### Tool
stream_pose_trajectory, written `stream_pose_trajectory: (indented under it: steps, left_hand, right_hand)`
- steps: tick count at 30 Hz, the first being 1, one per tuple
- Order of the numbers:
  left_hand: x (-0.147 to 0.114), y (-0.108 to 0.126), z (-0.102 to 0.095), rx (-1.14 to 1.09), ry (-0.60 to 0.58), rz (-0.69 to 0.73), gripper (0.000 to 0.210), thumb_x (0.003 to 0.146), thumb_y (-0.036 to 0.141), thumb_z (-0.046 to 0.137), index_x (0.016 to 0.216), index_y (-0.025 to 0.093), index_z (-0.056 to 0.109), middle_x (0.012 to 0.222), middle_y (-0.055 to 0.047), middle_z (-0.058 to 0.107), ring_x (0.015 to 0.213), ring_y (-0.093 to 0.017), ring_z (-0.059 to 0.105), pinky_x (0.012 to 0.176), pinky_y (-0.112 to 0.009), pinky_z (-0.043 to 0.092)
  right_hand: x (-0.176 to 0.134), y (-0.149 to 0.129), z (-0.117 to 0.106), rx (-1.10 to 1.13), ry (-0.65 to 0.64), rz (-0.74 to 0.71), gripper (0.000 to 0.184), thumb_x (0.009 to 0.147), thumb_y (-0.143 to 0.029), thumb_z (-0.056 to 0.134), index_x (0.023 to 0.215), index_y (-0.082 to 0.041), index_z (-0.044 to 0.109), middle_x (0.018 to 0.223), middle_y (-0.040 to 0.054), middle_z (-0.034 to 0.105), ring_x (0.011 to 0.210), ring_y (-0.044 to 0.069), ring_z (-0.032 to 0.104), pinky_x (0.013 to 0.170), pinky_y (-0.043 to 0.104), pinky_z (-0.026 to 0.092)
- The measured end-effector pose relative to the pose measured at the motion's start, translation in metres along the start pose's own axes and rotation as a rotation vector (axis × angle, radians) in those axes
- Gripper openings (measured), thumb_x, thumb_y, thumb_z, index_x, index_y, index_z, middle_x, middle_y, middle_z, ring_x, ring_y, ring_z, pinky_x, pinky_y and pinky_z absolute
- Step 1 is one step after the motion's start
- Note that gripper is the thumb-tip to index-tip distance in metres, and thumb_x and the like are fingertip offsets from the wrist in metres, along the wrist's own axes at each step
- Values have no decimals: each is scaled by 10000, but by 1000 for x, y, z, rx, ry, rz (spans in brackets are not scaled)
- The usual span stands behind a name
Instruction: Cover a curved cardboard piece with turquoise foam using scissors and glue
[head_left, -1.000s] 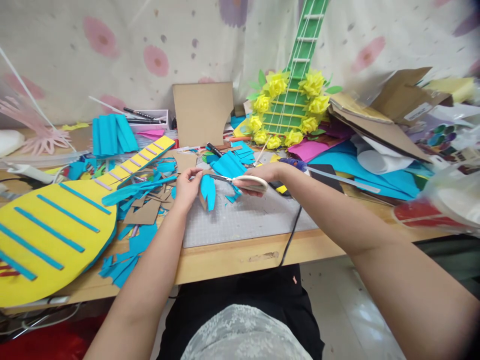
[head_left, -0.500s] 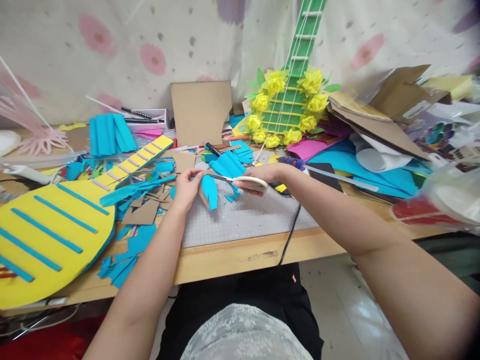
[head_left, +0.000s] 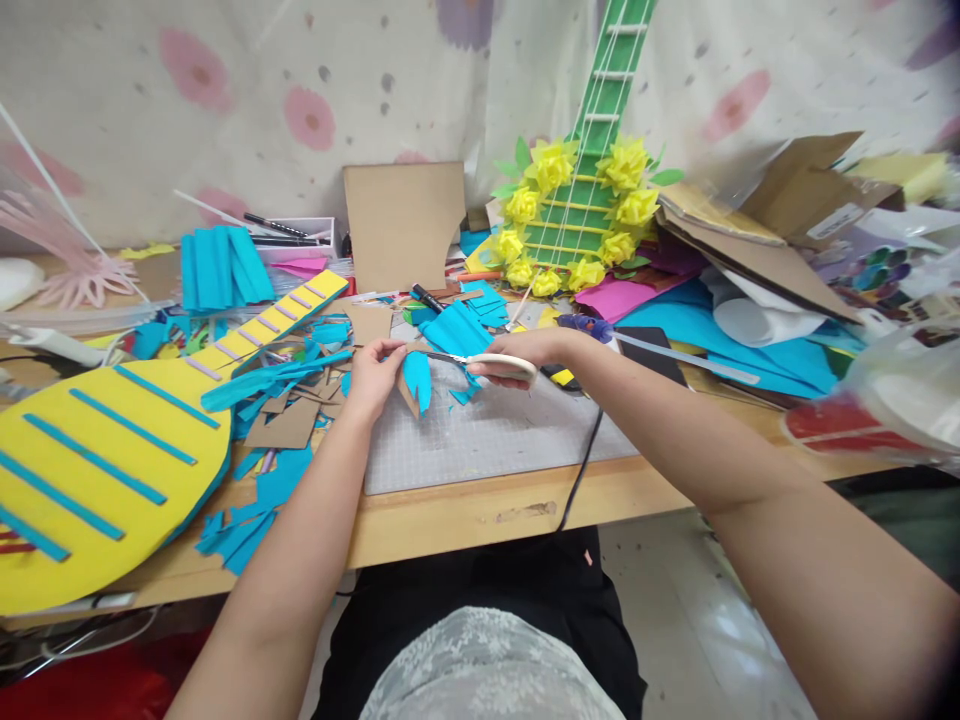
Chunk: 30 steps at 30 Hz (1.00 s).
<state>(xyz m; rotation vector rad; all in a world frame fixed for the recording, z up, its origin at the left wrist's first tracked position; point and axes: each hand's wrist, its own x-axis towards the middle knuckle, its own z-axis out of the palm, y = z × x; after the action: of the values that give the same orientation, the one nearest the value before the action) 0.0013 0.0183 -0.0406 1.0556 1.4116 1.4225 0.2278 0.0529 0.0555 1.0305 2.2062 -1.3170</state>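
My left hand pinches a small piece of cardboard with blue paper on it, hanging down over the grey cutting mat. In my right hand is a pair of scissors with pale handles. Their dark blades point left and reach the top of the held piece, near my left fingertips. Whether the blades are fully closed is too small to tell. Blue paper scraps lie on the mat just below the scissors.
On the left lies a yellow cardboard guitar shape with blue strips. A green guitar shape with yellow paper flowers stands behind. Blue and brown scraps cover the table's left middle. A black cable crosses the mat's front edge.
The blue paper's lower end looks narrower and more pointed, and more of the brown cardboard shows beside it. Both hands stay in nearly the same place.
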Motion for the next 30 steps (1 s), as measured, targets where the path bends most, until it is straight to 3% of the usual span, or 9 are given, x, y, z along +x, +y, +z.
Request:
stream_pose_trajectory:
  steps: [5,13,20,30]
  left_hand:
    - [0,1,0,-17,-27,-10,203,607,304,689,738,157,637,717,-31,645,645,-143,564,621,-263,435]
    - [-3,4,-2,110,-55,116,205,686,324,636,800,155,657,780,-39,650,696,-153,573,646,-260,436]
    - [-5,9,-1,88,-37,96,157,683,272,626,785,158,662,767,-30,654,662,-141,564,627,-253,434]
    - [-4,2,-1,44,-107,57,173,682,280,629,807,170,674,789,-33,651,697,-154,574,658,-266,440]
  right_hand:
    - [-1,-2,-1,30,-22,42,543,748,-689,432,624,-162,473,545,7,497,485,88,467,525,255,393]
    - [0,5,-1,70,-79,25,536,767,-678,414,678,-157,503,613,20,534,528,97,498,558,254,419]
    - [-6,4,0,43,-52,5,572,764,-707,376,675,-158,508,582,17,531,518,103,496,558,255,429]
    - [-6,-2,-2,63,-62,22,536,760,-683,420,638,-165,488,564,13,510,509,98,484,564,268,413]
